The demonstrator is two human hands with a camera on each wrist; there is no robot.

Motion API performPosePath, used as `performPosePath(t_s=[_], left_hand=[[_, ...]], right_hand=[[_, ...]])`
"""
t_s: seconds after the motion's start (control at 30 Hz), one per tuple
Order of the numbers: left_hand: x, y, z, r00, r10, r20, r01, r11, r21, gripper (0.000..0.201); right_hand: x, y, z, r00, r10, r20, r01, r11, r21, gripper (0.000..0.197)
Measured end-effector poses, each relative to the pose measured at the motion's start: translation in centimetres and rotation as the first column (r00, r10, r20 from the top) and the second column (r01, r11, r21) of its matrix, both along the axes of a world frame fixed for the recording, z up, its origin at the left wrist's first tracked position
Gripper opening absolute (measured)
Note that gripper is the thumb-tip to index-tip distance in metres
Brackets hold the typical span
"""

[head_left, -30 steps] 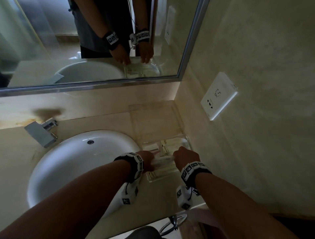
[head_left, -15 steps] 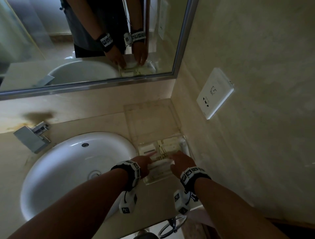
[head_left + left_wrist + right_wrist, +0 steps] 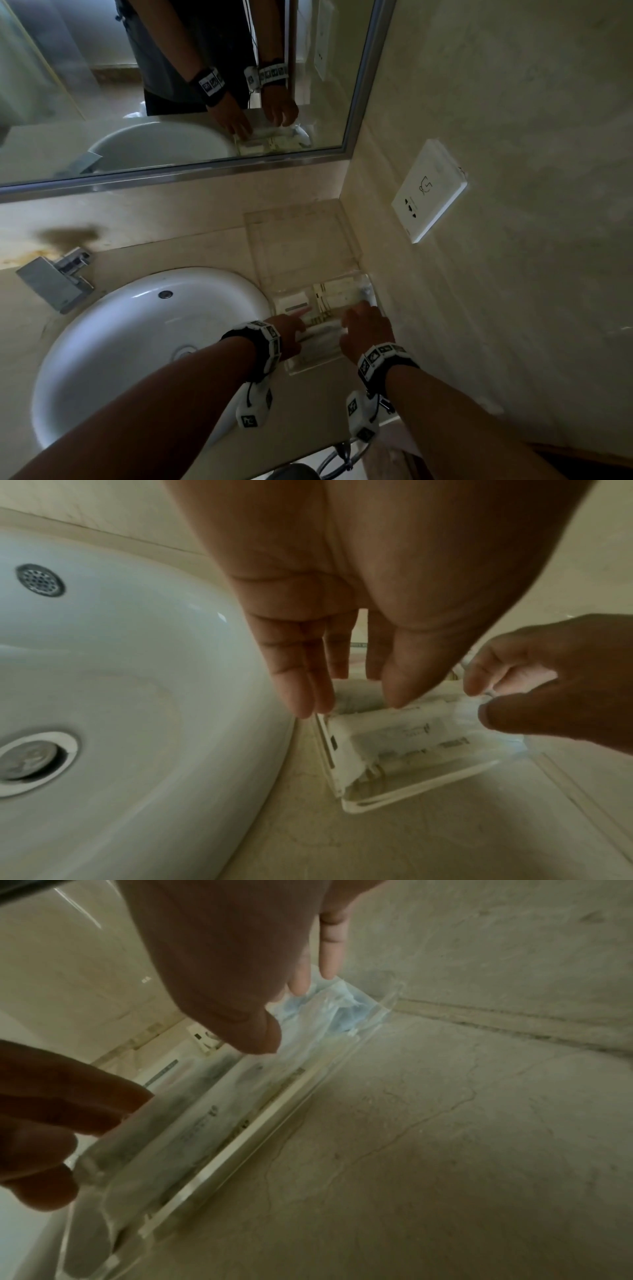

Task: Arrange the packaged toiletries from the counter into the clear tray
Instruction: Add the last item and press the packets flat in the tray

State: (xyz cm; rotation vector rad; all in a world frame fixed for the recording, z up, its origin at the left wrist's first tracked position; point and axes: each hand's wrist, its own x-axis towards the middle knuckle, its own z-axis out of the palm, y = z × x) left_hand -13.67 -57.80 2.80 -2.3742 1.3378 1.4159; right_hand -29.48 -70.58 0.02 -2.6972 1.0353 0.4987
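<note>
A clear tray (image 3: pixel 308 368) sits on the counter between the sink and the right wall. Several white packaged toiletries (image 3: pixel 337 291) lie in its far half. A long plastic-wrapped packet (image 3: pixel 322 334) lies across its near half. My left hand (image 3: pixel 301 315) rests straight fingers on the packet's left end (image 3: pixel 356 696). My right hand (image 3: pixel 356 317) pinches the wrapper's right end between thumb and forefinger (image 3: pixel 479 704). In the right wrist view the right hand (image 3: pixel 284 1012) is over the bluish wrapper (image 3: pixel 329 1010), and the tray wall (image 3: pixel 260 1123) runs beside the packet (image 3: pixel 205 1115).
A white sink (image 3: pixel 137 342) lies left of the tray, with a chrome tap (image 3: pixel 54 281) behind it. A clear upright panel (image 3: pixel 301 246) stands behind the tray in the corner. The right wall carries a socket plate (image 3: pixel 428 192). A mirror (image 3: pixel 171 85) hangs above.
Both hands stay on the long packet over the tray's near half. The right hand has drawn slightly nearer me. The head view has shifted.
</note>
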Motion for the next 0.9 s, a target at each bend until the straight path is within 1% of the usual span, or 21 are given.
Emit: performPosePath(t_s=[0.07, 0.13, 0.2, 0.27, 0.33, 0.43, 0.53, 0.6, 0.7, 0.77, 0.83, 0.9], left_hand=[[0.1, 0.0, 0.0, 1.0, -0.007, -0.004, 0.007, 1.0, 0.007, 0.083], [0.0, -0.2, 0.0, 1.0, -0.019, 0.001, 0.019, 0.999, 0.026, 0.078], [-0.2, -0.3, 0.2, 0.999, -0.033, -0.001, 0.033, 0.999, 0.041, 0.074], [-0.5, -0.5, 0.4, 0.999, -0.041, -0.004, 0.041, 0.998, 0.042, 0.073], [-0.6, -0.6, 0.5, 0.999, -0.039, -0.011, 0.04, 0.998, 0.042, 0.068], [-0.8, -0.6, 0.7, 0.999, -0.041, 0.004, 0.041, 0.999, 0.027, 0.062], [-1.0, -0.5, 0.1, 0.999, -0.049, 0.014, 0.049, 0.999, -0.006, 0.055], [-1.1, -0.3, -0.1, 0.999, -0.048, 0.023, 0.048, 0.999, -0.011, 0.055], [-1.6, -0.1, 0.1, 0.999, -0.04, 0.029, 0.041, 0.999, -0.012, 0.058], [-1.8, 0.0, 0.4, 0.998, -0.043, 0.035, 0.044, 0.999, -0.024, 0.06], [-1.5, 0.1, 0.3, 1.0, -0.021, 0.015, 0.022, 0.999, -0.047, 0.065], [-1.2, 0.1, 0.7, 0.999, -0.018, 0.034, 0.02, 0.999, -0.05, 0.069]], right_hand=[[-0.5, 0.0, -0.5, 0.998, 0.02, -0.055, -0.018, 0.999, 0.048, 0.038], [-0.9, 0.0, -0.9, 0.999, 0.009, -0.036, -0.004, 0.991, 0.133, 0.043], [-1.1, -0.2, -1.1, 1.0, -0.002, 0.004, 0.002, 0.984, 0.176, 0.045], [-1.2, -0.4, -1.1, 1.0, 0.002, 0.005, -0.003, 0.98, 0.197, 0.048], [-1.3, -0.6, -0.9, 1.0, 0.004, -0.004, -0.003, 0.977, 0.215, 0.05], [-1.7, -0.9, -0.7, 1.0, 0.006, 0.008, -0.008, 0.972, 0.236, 0.048], [-2.1, -0.7, -0.7, 0.997, -0.063, 0.04, 0.05, 0.961, 0.272, 0.057], [-2.2, -0.6, -0.8, 0.992, -0.112, 0.059, 0.09, 0.951, 0.295, 0.063], [-2.1, -0.5, -0.8, 0.988, -0.138, 0.067, 0.111, 0.943, 0.313, 0.068], [-2.2, -0.4, -0.7, 0.989, -0.128, 0.069, 0.102, 0.951, 0.293, 0.067], [-2.3, -0.4, -0.6, 0.996, -0.059, 0.073, 0.042, 0.976, 0.214, 0.056], [-2.4, -0.3, -0.3, 0.996, -0.01, 0.093, -0.001, 0.993, 0.115, 0.048]])
